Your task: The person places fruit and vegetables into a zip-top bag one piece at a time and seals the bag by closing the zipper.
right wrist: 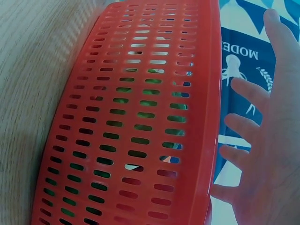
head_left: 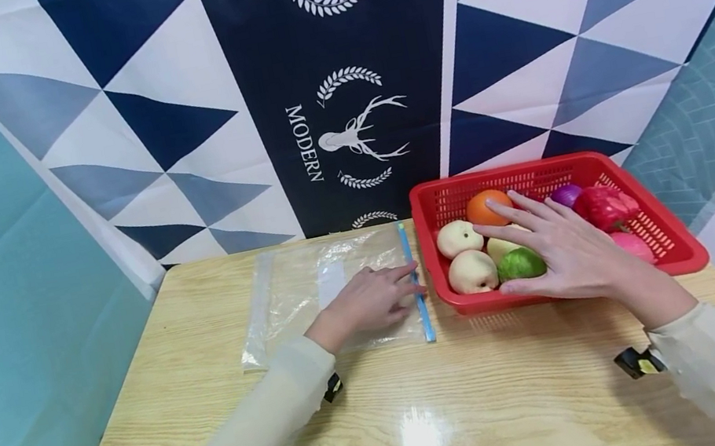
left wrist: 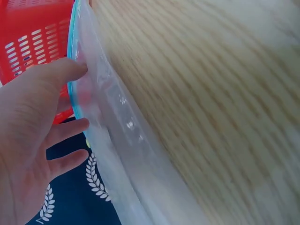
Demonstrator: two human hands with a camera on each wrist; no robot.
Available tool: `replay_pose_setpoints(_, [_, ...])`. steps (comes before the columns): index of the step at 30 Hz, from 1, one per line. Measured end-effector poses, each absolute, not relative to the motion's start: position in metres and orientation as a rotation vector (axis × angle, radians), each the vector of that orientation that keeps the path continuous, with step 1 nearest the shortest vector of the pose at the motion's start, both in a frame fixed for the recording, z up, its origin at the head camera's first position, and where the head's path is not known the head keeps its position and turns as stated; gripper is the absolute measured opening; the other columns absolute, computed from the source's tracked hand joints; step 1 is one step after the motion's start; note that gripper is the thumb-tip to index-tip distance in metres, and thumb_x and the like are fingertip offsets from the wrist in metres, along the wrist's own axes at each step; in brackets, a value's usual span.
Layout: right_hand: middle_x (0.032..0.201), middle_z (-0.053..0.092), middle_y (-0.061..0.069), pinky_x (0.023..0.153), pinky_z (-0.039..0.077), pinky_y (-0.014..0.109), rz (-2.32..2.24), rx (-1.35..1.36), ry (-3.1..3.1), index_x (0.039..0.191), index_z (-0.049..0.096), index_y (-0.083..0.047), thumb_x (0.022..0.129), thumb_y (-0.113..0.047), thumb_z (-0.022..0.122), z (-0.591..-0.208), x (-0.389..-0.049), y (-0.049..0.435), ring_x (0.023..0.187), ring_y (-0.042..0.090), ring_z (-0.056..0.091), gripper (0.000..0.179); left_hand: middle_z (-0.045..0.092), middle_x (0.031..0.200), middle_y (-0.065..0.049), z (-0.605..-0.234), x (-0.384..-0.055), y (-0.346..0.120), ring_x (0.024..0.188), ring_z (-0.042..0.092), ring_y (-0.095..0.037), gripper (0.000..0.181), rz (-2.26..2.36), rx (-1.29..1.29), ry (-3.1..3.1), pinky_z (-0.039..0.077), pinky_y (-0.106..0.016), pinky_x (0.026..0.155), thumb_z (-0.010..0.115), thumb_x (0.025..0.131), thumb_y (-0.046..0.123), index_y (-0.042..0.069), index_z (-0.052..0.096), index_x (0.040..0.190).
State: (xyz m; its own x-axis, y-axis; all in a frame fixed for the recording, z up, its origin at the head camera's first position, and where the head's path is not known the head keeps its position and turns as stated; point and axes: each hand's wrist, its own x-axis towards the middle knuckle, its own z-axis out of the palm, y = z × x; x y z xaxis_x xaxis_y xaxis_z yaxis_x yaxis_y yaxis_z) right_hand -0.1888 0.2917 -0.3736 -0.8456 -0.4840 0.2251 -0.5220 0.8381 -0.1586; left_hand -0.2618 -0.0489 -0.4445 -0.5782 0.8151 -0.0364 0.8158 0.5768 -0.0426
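Because the left hand (head_left: 378, 299) lies loosely spread at the bag (head_left: 293, 286), a bump could skew it — the right hand (head_left: 571, 253) hangs wide above the basket (head_left: 479, 303).

left hand (left wrist: 28, 124) touches blue strip (left wrist: 71, 44) of clear bag (left wrist: 126, 150) near red basket (left wrist: 33, 21)

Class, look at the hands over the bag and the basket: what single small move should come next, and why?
Probably lower the right hand and close it on the green item in the red basket: its fingers are spread above the contents, holding nothing, while the left hand lies at the blue strip of the clear bag.
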Motion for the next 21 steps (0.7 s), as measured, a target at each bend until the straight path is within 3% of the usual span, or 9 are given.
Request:
replay_pose_setpoints(8, [0.184,0.039,0.013,0.128,0.028,0.085,0.326,0.792,-2.838,0.168,0.054,-0.032,0.087,-0.063,0.082,-0.3748,-0.1891,0.2906,0.171,0.046,0.028,0.09,0.072,0.158,-0.003,-0.4461,-0.2643,-0.0438,0.13,0.08,-0.022,0.024,-0.133,1.52,2.838,0.064,-0.046,0.106,0.078,0.107,0.033,0.025,0.082,0.129])
replay_pose_setpoints(16, [0.184,0.038,0.013,0.128,0.027,0.085,0.317,0.792,-2.851,0.167,0.054,-0.032,0.087,-0.063,0.081,-0.3741,-0.1897,0.2905,0.171,0.046,0.028,0.09,0.073,0.155,-0.005,-0.4436,-0.2646,-0.044,0.134,0.078,-0.023,0.023,-0.148,1.529,2.834,0.061,-0.045,0.112,0.079,0.106,0.035,0.025,0.083,0.127])
replay_pose_setpoints(21, [0.184,0.038,0.014,0.127,0.029,0.085,0.327,0.797,-2.85,0.167,0.054,-0.032,0.087,-0.062,0.083,-0.3745,-0.1899,0.2906,0.17,0.046,0.028,0.09,0.083,0.136,-0.003,-0.4407,-0.2675,-0.0458,0.128,0.081,-0.019,0.01,-0.066,1.693,2.844,0.063,-0.044,0.109,0.081,0.105,0.026,0.019,0.086,0.11])
